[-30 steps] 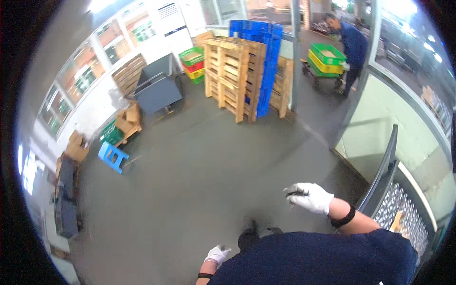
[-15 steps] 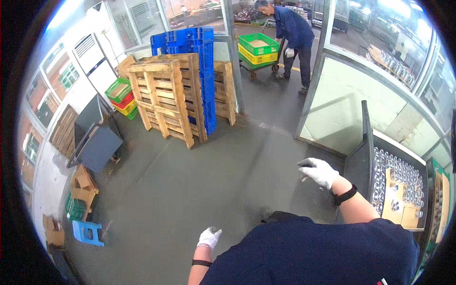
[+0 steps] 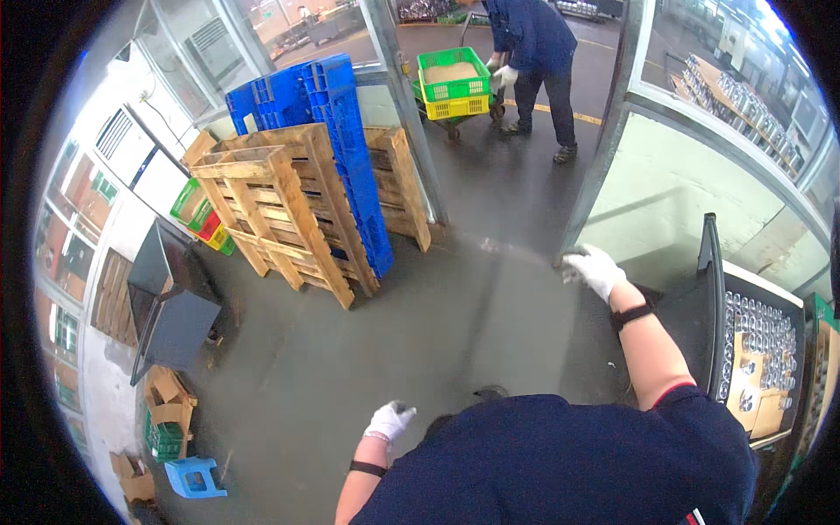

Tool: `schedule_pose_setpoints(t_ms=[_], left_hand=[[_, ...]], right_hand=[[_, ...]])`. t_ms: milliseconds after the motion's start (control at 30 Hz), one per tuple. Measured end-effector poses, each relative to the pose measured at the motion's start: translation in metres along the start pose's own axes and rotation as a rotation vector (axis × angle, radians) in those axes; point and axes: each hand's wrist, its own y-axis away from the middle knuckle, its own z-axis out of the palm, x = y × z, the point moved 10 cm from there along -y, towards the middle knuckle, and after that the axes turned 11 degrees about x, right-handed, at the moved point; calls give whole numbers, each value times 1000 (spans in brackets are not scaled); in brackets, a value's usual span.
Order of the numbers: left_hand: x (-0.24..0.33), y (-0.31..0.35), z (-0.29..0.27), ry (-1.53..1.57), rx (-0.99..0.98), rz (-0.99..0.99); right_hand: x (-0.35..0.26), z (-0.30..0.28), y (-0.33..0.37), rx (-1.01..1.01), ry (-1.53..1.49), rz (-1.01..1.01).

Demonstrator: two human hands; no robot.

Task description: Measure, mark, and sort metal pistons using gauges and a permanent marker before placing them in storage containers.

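Note:
My right hand (image 3: 595, 272), in a white glove with a black band on the wrist, reaches forward over the floor near the doorway frame. Its fingers are apart and loosely bent, with nothing seen in them. Low in the view, my left hand (image 3: 391, 421) hangs beside my body, also gloved and banded at the wrist. Its fingers look loosely bent and partly apart, holding nothing that shows. Nearest my right arm stands a dark-sided cart (image 3: 710, 297) with rows of shiny metal cylindrical parts (image 3: 757, 328) and cardboard sheets.
Wooden pallets (image 3: 271, 223) and blue plastic pallets (image 3: 354, 166) lean upright at left. In the doorway a person (image 3: 538, 61) in dark blue bends beside a trolley with a green crate (image 3: 453, 77) on a yellow crate (image 3: 455, 107). A blue stool (image 3: 194, 478) and grey bin (image 3: 179, 328) stand left.
My view has shifted, and the doorway, pallets and cart sit differently in it. My right hand has moved up in the picture, toward the door frame. The person and trolley remain in the doorway.

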Motion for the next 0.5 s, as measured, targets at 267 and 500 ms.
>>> schedule_pose_setpoints(t_ms=[267,500], left_hand=[[85,-162,-67,83,-78,38],[167,-321,-117,112,-34,190]], right_hand=[[-79,24,-153,44,-110,49],[-92,18,-242,115,-235,146]])
